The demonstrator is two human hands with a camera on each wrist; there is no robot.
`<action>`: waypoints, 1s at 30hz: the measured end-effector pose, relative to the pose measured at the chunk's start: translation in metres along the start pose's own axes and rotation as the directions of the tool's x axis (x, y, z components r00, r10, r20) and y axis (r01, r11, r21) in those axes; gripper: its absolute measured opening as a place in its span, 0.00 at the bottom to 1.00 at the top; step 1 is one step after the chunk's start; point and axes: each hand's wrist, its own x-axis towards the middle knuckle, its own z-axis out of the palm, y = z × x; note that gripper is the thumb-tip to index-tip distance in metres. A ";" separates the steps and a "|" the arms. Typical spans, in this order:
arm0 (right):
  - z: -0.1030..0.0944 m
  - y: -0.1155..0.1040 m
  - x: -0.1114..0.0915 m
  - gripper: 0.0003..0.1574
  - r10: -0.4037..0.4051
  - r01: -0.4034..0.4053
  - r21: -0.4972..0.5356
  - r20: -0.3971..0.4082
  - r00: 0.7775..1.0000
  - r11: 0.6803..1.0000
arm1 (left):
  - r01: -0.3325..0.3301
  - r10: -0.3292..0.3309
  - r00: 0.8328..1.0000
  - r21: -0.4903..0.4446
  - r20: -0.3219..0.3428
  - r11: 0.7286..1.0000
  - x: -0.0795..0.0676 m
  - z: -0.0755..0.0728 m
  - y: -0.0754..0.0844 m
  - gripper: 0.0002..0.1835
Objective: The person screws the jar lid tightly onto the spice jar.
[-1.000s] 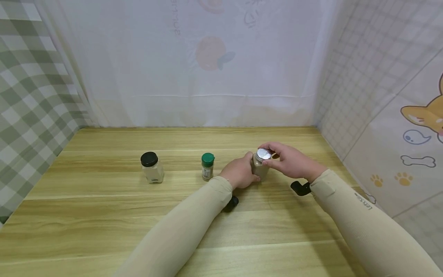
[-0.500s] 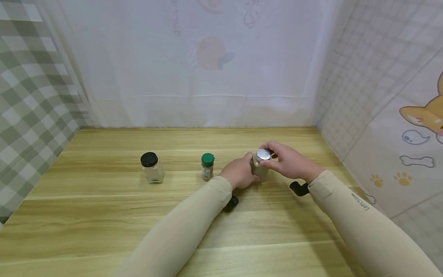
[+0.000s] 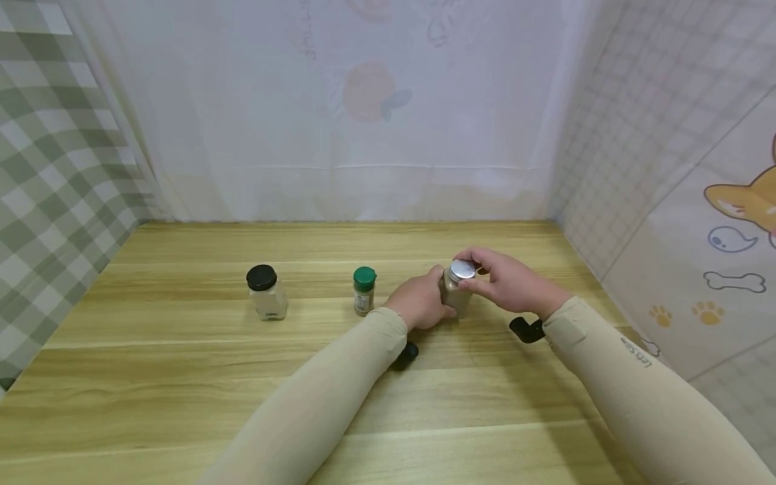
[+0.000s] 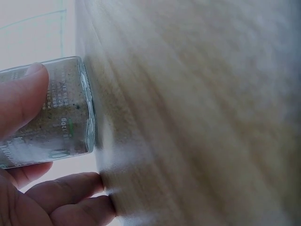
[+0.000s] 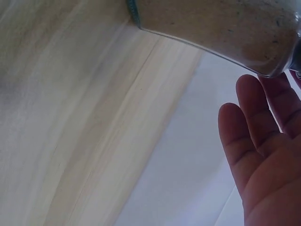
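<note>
A glass seasoning jar (image 3: 457, 302) with a silver lid (image 3: 463, 269) stands upright on the wooden table at right of centre. My left hand (image 3: 419, 303) grips its body from the left, the thumb pressed along the printed glass (image 4: 70, 120) in the left wrist view. From the right, my right hand (image 3: 512, 279) holds the silver lid between thumb and fingers. Brown speckled powder fills much of the jar (image 5: 221, 30) in the right wrist view, where the other fingers of that hand spread below its upper end.
A green-capped spice bottle (image 3: 364, 291) stands left of my left hand. Farther left is a black-lidded jar (image 3: 267, 293) of pale powder. The wooden table (image 3: 182, 384) ends at a white curtain (image 3: 273, 135) behind, with a patterned curtain (image 3: 655, 202) on the right.
Both hands stay on the jar in nearly the same place. The right hand shifts only slightly at the lid; the other containers have not moved.
</note>
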 end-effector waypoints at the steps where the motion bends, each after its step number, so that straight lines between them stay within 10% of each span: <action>1: 0.000 0.000 0.000 0.21 0.002 -0.002 0.001 -0.003 1.000 1.000 | 0.000 0.000 1.000 0.000 -0.001 1.000 0.000 0.000 0.000 0.29; 30: -0.004 -0.010 0.001 0.18 -0.030 0.032 -0.087 0.027 0.999 0.996 | 0.007 -0.008 1.000 -0.016 -0.017 1.000 0.001 0.002 0.000 0.31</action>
